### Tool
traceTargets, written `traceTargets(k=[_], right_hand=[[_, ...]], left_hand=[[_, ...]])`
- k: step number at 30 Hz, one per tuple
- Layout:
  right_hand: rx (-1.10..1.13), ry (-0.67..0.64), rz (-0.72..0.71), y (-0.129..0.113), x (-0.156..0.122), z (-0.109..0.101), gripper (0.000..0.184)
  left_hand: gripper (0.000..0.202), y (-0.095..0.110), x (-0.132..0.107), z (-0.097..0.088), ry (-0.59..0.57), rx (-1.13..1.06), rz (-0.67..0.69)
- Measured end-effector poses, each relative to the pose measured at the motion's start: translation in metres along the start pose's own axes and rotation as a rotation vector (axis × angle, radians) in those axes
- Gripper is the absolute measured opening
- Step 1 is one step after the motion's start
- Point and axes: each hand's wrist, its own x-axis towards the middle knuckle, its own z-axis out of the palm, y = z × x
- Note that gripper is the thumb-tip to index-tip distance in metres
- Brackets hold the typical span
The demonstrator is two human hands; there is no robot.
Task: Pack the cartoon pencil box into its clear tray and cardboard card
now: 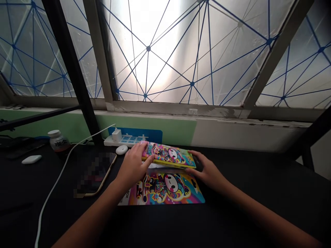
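Holding a rainbow-printed rectangular card packet (168,155) at both ends, the fingers (143,147) of the left hand (134,166) were shown pressed together over its near-left corner, while the slightly spread, curved fingers (193,159) of the right hand (210,173) were placed against its yellow-edged right end. The packet was held flat just beyond a glossy multicoloured printed sheet (165,190) bearing the same cartoon figure. No opening was seen in either piece. Only the letters "OX" could be read, at the sheet's left edge; the packet's lettering was too small to be made out. A pixelated phone with a gold edge (94,174) was placed to the left, and a white oval puck (121,149), a white power strip (108,141) and a white-capped bottle (58,139) were set on the black tabletop (258,206) beyond.
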Motion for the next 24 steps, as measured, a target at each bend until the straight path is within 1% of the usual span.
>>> traceTargets(k=[1, 3, 5, 7, 10, 13, 16, 18, 20, 22, 24], right_hand=[[-0.023, -0.024, -0.001, 0.004, 0.001, 0.005, 0.073], [-0.085, -0.070, -0.021, 0.012, -0.002, 0.011, 0.065], [-0.156, -0.122, -0.048, 0.017, -0.007, 0.013, 0.058], [-0.236, -0.152, -0.077, 0.020, -0.011, 0.013, 0.056], [-0.390, -0.118, -0.164, 0.020, -0.015, 0.013, 0.055], [-0.501, -0.046, -0.310, 0.013, -0.019, 0.014, 0.049], [-0.475, -0.027, -0.494, 0.000, -0.023, 0.013, 0.039], [-0.406, -0.070, -0.616, -0.012, -0.028, 0.013, 0.032], [-0.330, -0.153, -0.693, -0.022, -0.034, 0.013, 0.027], [-0.266, -0.262, -0.700, -0.030, -0.039, 0.014, 0.025], [-0.234, -0.394, -0.634, -0.032, -0.042, 0.014, 0.033]], left_hand=[[0.062, -0.007, -0.002, 0.006, -0.074, 0.021, -0.038], [0.072, -0.019, -0.009, 0.015, -0.277, 0.085, -0.081], [0.078, -0.025, -0.017, 0.018, -0.376, 0.144, -0.080], [0.079, -0.024, -0.020, 0.017, -0.384, 0.202, -0.060], [0.074, -0.015, -0.018, 0.014, -0.341, 0.256, -0.033], [0.066, -0.006, -0.013, 0.014, -0.302, 0.263, 0.004], [0.060, 0.001, -0.007, 0.019, -0.270, 0.293, 0.072], [0.061, 0.003, -0.004, 0.023, -0.282, 0.304, 0.097], [0.066, 0.002, 0.000, 0.026, -0.338, 0.312, 0.108], [0.069, -0.002, 0.002, 0.028, -0.395, 0.325, 0.127], [0.070, -0.007, 0.003, 0.030, -0.408, 0.340, 0.158]])
